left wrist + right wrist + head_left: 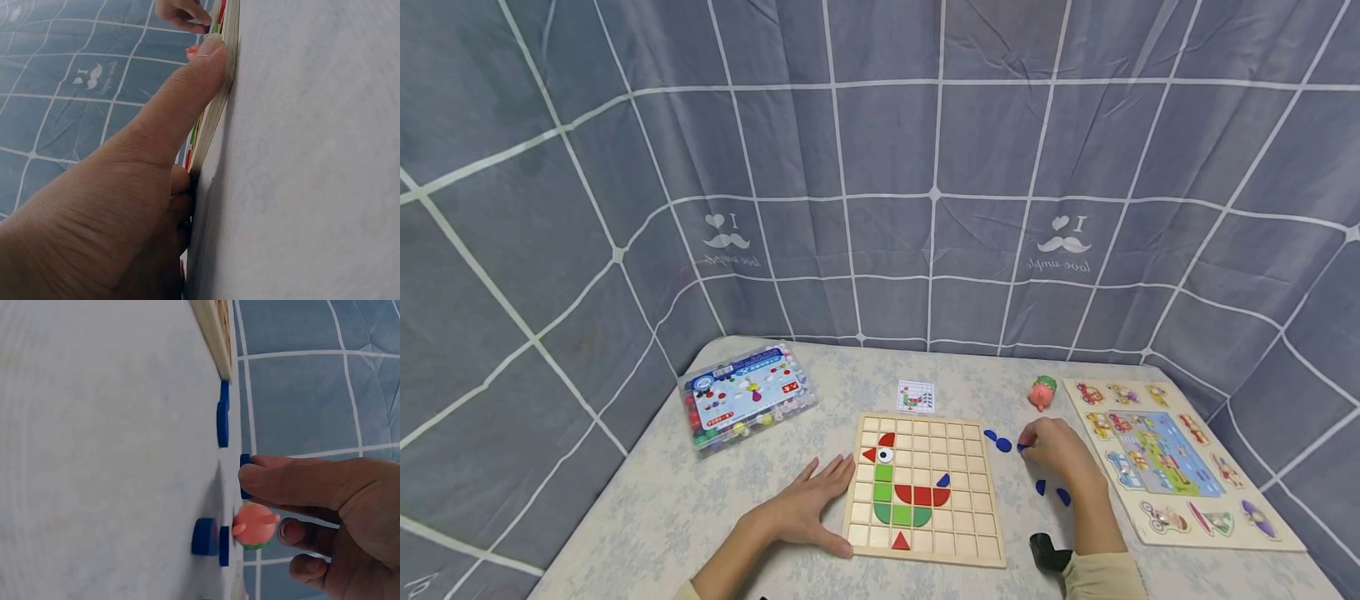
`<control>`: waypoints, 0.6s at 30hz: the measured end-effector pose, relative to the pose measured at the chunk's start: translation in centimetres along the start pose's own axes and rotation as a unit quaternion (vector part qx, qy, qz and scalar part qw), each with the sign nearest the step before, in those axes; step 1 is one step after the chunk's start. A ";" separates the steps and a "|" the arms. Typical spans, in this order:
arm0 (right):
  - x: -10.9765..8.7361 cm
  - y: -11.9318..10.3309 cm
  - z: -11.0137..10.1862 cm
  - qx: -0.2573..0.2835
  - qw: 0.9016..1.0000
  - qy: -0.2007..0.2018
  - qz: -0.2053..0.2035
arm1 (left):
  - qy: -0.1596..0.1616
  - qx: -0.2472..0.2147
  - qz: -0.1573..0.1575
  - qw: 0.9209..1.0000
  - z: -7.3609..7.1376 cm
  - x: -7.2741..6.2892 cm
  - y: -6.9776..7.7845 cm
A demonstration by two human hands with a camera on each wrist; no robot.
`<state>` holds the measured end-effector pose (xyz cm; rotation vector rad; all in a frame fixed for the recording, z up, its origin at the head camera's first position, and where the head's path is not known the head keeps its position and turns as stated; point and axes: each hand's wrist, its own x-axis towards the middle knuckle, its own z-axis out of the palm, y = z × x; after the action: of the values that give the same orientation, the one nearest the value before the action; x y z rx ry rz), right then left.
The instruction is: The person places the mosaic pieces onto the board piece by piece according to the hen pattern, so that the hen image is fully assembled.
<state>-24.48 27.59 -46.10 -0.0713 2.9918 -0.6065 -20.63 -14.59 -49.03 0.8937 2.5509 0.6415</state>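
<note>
A wooden grid board (pixel 960 458) lies on the table with red, green, white and blue pieces forming a bird-like figure. My left hand (pixel 805 508) rests along the board's left side, fingers spread; in the left wrist view its thumb (pixel 181 94) touches the board's edge. To the right of the board, my right hand (pixel 1058 454) pinches a small blue piece (pixel 245 481) between thumb and fingers, held above the tabletop. Several other blue pieces lie nearby, including a round-looking one (pixel 1003 445) by the board and a half-round one (pixel 1041 487) below the hand.
A small picture card (pixel 916 397) lies behind the board. At the left is a clear box of colored beads (pixel 748 396). A pink and green toy (pixel 1042 392) stands behind my right hand, a picture puzzle (pixel 1180 467) lies far right, and a black object (pixel 1048 554) sits by the right sleeve.
</note>
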 end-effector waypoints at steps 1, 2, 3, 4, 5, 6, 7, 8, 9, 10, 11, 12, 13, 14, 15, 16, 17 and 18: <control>0.0 -0.2 -0.1 -0.003 1.000 0.001 -0.005 | 0.000 0.001 0.000 1.000 0.0 0.0 0.0; 0.0 -0.5 -0.2 -0.006 1.000 0.002 -0.009 | 0.000 0.001 -0.001 1.000 0.0 0.0 0.0; 0.0 -0.8 -0.3 -0.009 1.000 0.003 -0.016 | 0.001 0.002 0.000 1.000 0.0 0.0 0.0; 0.0 -1.2 -0.4 -0.010 1.000 0.006 -0.022 | 0.001 0.002 0.001 1.000 0.0 -0.1 0.0; 0.0 -1.5 -0.4 -0.011 0.999 0.008 -0.030 | 0.001 0.003 0.002 1.000 0.0 -0.1 0.0; 0.0 -1.8 -0.4 -0.009 0.999 0.011 -0.038 | 0.002 0.001 0.003 1.000 -0.1 -0.1 0.1; -0.1 -2.2 -0.4 -0.010 0.999 0.015 -0.051 | 0.002 0.000 0.004 1.000 -0.1 -0.2 0.1; -0.1 -2.6 -0.3 -0.008 0.998 0.019 -0.061 | 0.002 -0.001 0.005 1.000 -0.1 -0.2 0.1; -0.1 -2.9 -0.2 -0.007 0.997 0.023 -0.073 | 0.002 -0.002 0.007 1.000 -0.1 -0.2 0.2; -0.2 -3.3 -0.1 -0.005 0.996 0.027 -0.082 | 0.002 -0.003 0.007 1.000 -0.2 -0.2 0.2; -0.2 -3.8 0.0 -0.004 0.995 0.030 -0.092 | 0.001 -0.004 0.007 1.000 -0.2 -0.2 0.2; -0.3 -4.2 0.1 -0.002 0.995 0.030 -0.100 | 0.001 -0.004 0.007 1.000 -0.2 -0.2 0.2; -0.3 -4.6 0.3 0.000 0.994 0.030 -0.107 | 0.001 -0.004 0.007 1.000 -0.2 -0.2 0.3; -0.3 -5.0 0.5 0.005 0.993 0.028 -0.111 | 0.000 -0.003 0.006 1.000 -0.3 -0.2 0.3; -0.4 -5.5 0.6 0.007 0.993 0.025 -0.113 | -0.001 -0.002 0.004 1.000 -0.3 -0.2 0.3; -0.4 -5.9 0.8 0.010 0.993 0.021 -0.115 | -0.002 -0.002 0.003 1.000 -0.3 -0.2 0.4; -0.4 -6.2 1.0 0.012 0.993 0.016 -0.117 | -0.002 -0.001 0.002 1.000 -0.3 -0.2 0.4; -0.5 -6.6 1.2 0.016 0.993 0.010 -0.117 | -0.003 -0.002 0.002 1.000 -0.4 -0.2 0.4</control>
<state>-23.72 21.10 -44.64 -0.4200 3.0152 -0.6802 -20.40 -14.55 -48.44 0.8977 2.5430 0.6436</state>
